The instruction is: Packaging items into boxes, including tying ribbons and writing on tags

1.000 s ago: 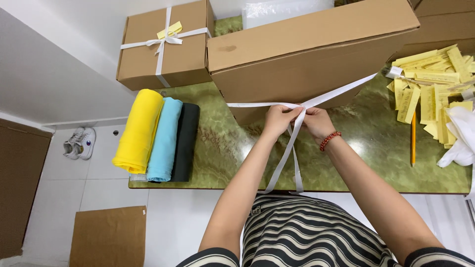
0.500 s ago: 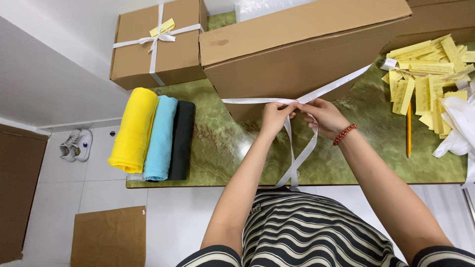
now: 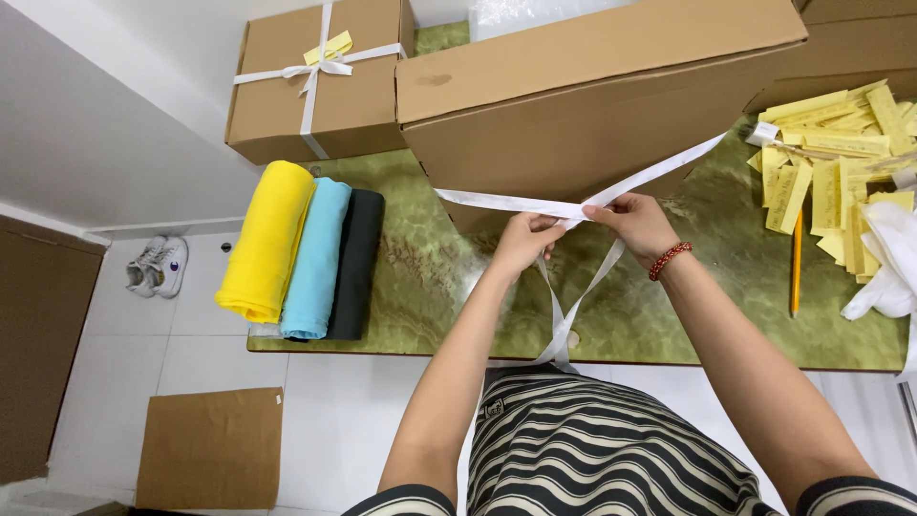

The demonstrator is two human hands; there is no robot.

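Since the earlier frame our two hands have drawn slightly apart along the flat white ribbon (image 3: 516,204), and its crossing now sits just in front of the big plain brown cardboard box (image 3: 592,96) at the middle of the green marbled counter (image 3: 430,277). Our left hand (image 3: 523,241) is closed, fingers pinching the ribbon where it crosses; our right hand (image 3: 638,222), the one with the red bead bracelet (image 3: 670,260), pinches the strand that climbs to the right along the box side. Two loose tails hang over the counter's near edge.

We judge that we are at the knot: the band is around the box and crossed, not yet tied. The next move calls for keeping tension while one tail passes under the other.

The ribbon's run behind the box is hidden, and our fingertips cover the crossing itself. The pile of yellow paper tags (image 3: 831,162) at the counter's right edge is cut off by the frame.
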